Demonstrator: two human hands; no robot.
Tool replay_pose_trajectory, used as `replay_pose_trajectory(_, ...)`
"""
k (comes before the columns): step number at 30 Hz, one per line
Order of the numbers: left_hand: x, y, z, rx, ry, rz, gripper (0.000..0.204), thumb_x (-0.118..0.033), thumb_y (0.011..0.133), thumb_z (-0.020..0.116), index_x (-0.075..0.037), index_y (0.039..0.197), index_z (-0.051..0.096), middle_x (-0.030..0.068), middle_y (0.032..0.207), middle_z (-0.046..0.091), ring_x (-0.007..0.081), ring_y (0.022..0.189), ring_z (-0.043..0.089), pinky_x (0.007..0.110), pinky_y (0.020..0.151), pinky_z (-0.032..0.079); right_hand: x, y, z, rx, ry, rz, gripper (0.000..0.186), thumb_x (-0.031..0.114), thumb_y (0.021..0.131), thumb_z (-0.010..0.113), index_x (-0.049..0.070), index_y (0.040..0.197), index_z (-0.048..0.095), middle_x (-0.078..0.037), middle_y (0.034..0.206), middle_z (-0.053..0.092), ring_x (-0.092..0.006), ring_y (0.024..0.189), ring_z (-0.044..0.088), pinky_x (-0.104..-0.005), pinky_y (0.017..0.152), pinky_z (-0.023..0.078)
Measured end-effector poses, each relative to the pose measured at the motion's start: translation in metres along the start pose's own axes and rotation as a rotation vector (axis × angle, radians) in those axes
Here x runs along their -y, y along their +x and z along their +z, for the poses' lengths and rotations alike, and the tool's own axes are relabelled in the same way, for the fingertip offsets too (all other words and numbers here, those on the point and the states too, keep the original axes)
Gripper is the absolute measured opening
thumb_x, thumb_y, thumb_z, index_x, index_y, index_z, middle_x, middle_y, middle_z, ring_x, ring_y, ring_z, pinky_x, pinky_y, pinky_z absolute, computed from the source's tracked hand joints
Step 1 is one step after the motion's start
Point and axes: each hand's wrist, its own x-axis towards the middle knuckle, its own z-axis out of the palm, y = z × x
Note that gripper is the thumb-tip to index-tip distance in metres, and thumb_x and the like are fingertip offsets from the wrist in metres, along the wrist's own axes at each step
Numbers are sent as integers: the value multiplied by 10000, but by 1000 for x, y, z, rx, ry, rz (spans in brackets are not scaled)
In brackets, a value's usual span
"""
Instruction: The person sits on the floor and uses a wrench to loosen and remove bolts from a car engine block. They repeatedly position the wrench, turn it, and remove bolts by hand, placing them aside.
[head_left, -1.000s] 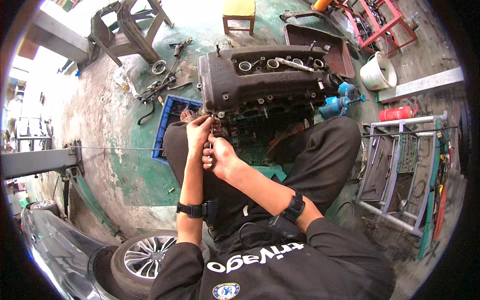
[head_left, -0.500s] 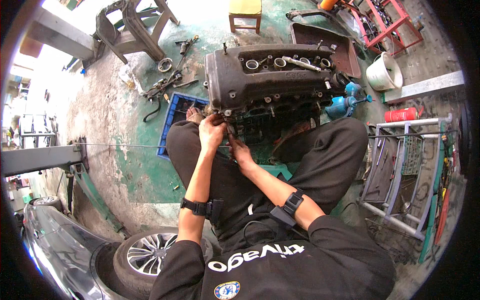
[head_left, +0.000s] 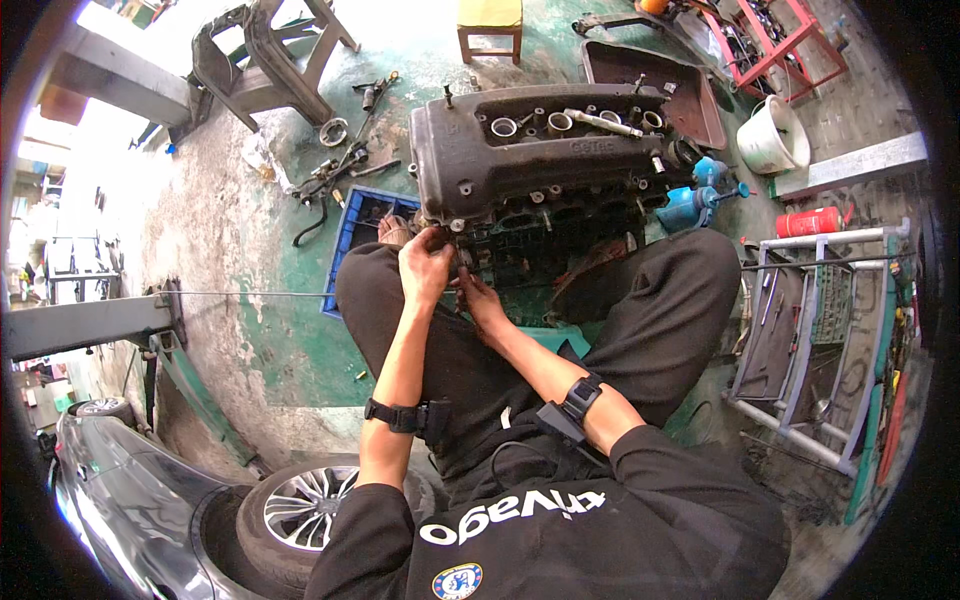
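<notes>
A dark, greasy engine point(head_left: 540, 150) stands on the floor between my knees, with round openings along its top cover. My left hand point(head_left: 427, 265) is at the engine's near left corner, just below a bolt point(head_left: 457, 226). Its fingers are curled in against the corner, and whatever they pinch is hidden. Slightly lower and to the right, my right hand point(head_left: 482, 303) points its closed fingers up at the same spot. A small part seems to be between the hands, too dark and small to name.
Left of the engine sits a blue crate point(head_left: 350, 225), with scattered metal parts point(head_left: 345, 165) beyond. A brown tray point(head_left: 690, 110), white bucket point(head_left: 773, 135), blue tool point(head_left: 700, 200) and metal rack point(head_left: 820, 340) lie rightward. A car wheel point(head_left: 310, 510) stands at lower left.
The whole view has shifted slightly. Both hands stay at the same corner of the engine, with only slight finger movement.
</notes>
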Motion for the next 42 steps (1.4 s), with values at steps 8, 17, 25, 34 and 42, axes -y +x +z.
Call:
replay_pose_trajectory(8,10,-5,-2,57,9,60,301,-93,749,611,55,1011,601,201,925,640,263,870,639,304,761,482,-5,-2,-2,105,99,-18,337,377,886,533,48,901,609,-3,722,542,-103,663,497,-251,625,399)
replay_pose_trajectory(17,19,-5,0,68,-45,76,324,-85,721,614,30,1024,607,237,899,623,257,877,634,303,806,452,12,-18,0,96,-30,-156,278,270,913,511,26,1018,594,-35,931,613,-110,897,535,-263,801,399)
replay_pose_trajectory(25,8,1,-1,27,-155,-99,258,-120,808,595,60,992,611,188,871,654,167,801,629,279,736,463,-1,-7,-11,132,-228,-339,240,198,936,453,-18,980,549,-79,836,625,-143,790,608,-269,747,456)
replay_pose_trajectory(34,4,1,0,0,-66,-2,230,-120,752,636,51,907,632,229,918,616,293,905,589,314,885,387,2,-17,-4,-4,-577,-504,222,154,942,403,-29,938,530,-103,751,633,-186,723,632,-298,679,482)
replay_pose_trajectory(42,5,0,-2,38,-82,6,241,-132,757,628,47,918,630,249,961,601,322,990,560,323,969,320,17,-30,3,-103,-664,-442,260,203,925,440,-27,878,551,-91,696,619,-172,629,592,-305,624,472)
